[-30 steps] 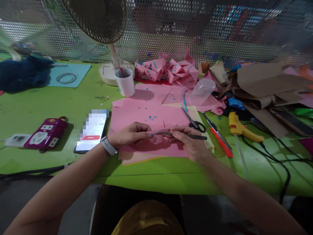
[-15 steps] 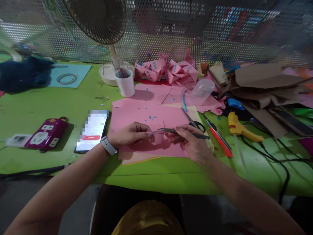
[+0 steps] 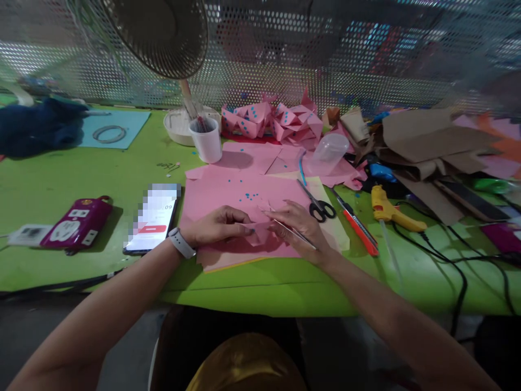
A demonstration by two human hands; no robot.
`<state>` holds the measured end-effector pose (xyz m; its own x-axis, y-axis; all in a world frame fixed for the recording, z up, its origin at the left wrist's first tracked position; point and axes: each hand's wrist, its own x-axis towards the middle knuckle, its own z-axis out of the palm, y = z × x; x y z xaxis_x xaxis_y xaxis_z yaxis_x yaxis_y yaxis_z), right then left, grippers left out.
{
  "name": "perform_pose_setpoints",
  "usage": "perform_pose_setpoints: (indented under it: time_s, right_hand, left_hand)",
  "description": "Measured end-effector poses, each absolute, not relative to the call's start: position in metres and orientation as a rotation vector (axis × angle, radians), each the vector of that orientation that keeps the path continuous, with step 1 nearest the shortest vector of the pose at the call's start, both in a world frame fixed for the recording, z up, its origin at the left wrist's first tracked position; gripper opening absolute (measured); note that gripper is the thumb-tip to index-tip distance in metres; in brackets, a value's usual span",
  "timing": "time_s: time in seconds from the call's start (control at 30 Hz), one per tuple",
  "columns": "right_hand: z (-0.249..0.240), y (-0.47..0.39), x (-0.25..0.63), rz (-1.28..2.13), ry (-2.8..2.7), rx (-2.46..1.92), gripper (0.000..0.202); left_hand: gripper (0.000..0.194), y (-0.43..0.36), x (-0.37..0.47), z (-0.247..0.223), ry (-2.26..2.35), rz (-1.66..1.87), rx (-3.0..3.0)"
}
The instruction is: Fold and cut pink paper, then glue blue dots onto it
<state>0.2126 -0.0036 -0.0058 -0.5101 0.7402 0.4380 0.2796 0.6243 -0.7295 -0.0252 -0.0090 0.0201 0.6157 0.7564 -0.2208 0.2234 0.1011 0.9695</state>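
Note:
My left hand (image 3: 220, 225) pinches a small folded piece of pink paper (image 3: 260, 234) between thumb and fingers. My right hand (image 3: 303, 228) is closed around slim metal tweezers (image 3: 300, 237), whose tips point up and left over the folded piece. The right fingertips also lie against the paper's right side; whether they grip it I cannot tell. Both hands are above a pink sheet (image 3: 211, 190) on a stack of paper. Several tiny blue dots (image 3: 249, 196) lie on that sheet, just beyond my hands. Black-handled scissors (image 3: 317, 207) rest beside my right hand.
A red utility knife (image 3: 360, 231) and a yellow glue gun (image 3: 396, 212) with cables lie to the right. On the left are a phone (image 3: 154, 217) and a purple power bank-like box (image 3: 77, 222). Behind stand a white cup (image 3: 206, 144), a fan (image 3: 163, 32) and folded pink shapes (image 3: 252, 119).
My right hand has turned, so the tweezers now slant down to the right and show their thin edge. The left hand keeps its pinch on the paper. The view has shifted slightly.

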Motion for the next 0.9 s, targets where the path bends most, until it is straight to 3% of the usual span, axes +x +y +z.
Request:
perform_pose_setpoints:
  time_s: [0.6,0.67,0.77,0.9]
  right_hand:
    - [-0.001,-0.015,0.211,0.872,-2.033,-0.866,0.018]
    - [-0.002,-0.013,0.214,0.888,-1.957,-0.88,0.017]
    - [0.0,-0.009,0.216,0.897,-1.818,-0.932,0.013]
    - [0.004,-0.005,0.215,0.907,-1.689,-0.97,0.01]
  left_hand:
    - [0.032,-0.01,-0.025,0.011,0.905,0.507,1.569]
    - [0.037,-0.009,-0.026,0.014,0.883,0.572,1.5]
    - [0.062,-0.007,-0.027,0.014,0.858,0.79,1.373]
    - [0.048,-0.005,-0.025,0.009,0.881,1.011,1.2]
